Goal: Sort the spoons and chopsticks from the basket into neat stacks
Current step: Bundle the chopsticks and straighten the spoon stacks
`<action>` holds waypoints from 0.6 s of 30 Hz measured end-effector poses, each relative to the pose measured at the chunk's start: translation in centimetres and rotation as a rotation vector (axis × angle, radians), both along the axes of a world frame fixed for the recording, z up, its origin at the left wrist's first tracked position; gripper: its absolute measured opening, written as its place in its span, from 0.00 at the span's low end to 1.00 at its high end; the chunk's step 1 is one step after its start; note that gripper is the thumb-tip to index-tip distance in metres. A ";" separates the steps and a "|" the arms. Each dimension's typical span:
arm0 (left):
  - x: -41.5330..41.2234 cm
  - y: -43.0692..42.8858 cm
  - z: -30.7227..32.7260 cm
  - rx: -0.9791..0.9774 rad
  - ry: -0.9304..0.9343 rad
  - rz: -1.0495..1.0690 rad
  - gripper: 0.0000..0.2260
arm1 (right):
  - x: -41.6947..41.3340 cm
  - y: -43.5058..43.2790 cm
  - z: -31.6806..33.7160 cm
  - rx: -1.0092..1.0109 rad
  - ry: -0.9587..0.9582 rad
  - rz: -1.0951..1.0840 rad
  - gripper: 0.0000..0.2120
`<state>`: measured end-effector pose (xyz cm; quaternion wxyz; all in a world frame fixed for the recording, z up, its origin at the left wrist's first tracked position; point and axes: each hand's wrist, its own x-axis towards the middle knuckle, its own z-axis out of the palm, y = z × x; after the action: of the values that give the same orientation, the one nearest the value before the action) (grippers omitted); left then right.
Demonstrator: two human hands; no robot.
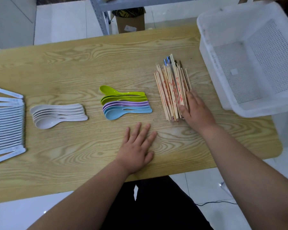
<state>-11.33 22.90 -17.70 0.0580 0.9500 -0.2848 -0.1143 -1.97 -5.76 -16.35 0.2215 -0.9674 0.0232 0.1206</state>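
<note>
Four groups of cutlery lie in a row across the wooden table [73, 63], each with its own heading. At the right, the chopsticks [170, 90] form a tight bundle whose long axis runs from the person's side toward the far edge, the far ends leaning slightly left; most are pale wood with red print, and a few darker and blue-tipped ends stick out at the far end. The right hand [198, 113] lies against the near right side of this bundle, fingers straight and together along the sticks, thumb touching their near portion, not curled round anything. Left of the bundle, apart from it, the coloured spoons [125, 103] are nested in green, purple and blue, long axes running left to right, bowls to the left and handles to the right. Further left, the off-white spoons [56, 115] overlap in the same way, bowls left, handles right. At the frame's left edge, the pale blue spoons [7, 127] sit in a long overlapping row with handle ends to the right; their other ends are cut off. The left hand [136, 150] rests palm down on bare wood near the coloured spoons, fingers spread and straight, holding nothing. The white perforated basket [211, 52] stands tilted at the table's right end, its opening turned toward the person.
</note>
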 end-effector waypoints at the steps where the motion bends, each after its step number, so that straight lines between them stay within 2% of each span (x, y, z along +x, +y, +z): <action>1: -0.1 0.0 -0.2 -0.002 -0.010 -0.001 0.33 | -0.1 0.0 0.0 -0.003 -0.014 0.013 0.36; 5: -0.2 0.1 -0.4 -0.013 -0.020 -0.013 0.33 | 0.1 0.3 0.7 -0.051 -0.036 0.048 0.38; 7: 0.0 0.1 -0.2 -0.027 -0.015 -0.012 0.32 | -0.1 1.2 1.5 -0.084 -0.107 0.088 0.36; 12: -0.2 1.9 1.1 -0.085 -0.013 0.079 0.29 | -3.6 7.4 3.0 -0.081 -0.379 0.426 0.30; 18: -2.0 9.7 2.3 -0.056 0.013 0.221 0.27 | -9.1 15.2 1.9 -0.070 -0.237 0.638 0.29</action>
<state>-13.30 32.62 -15.39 0.0984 0.9728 -0.1811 -0.1056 -11.08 9.46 -14.45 0.1404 -0.9402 -0.3023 0.0696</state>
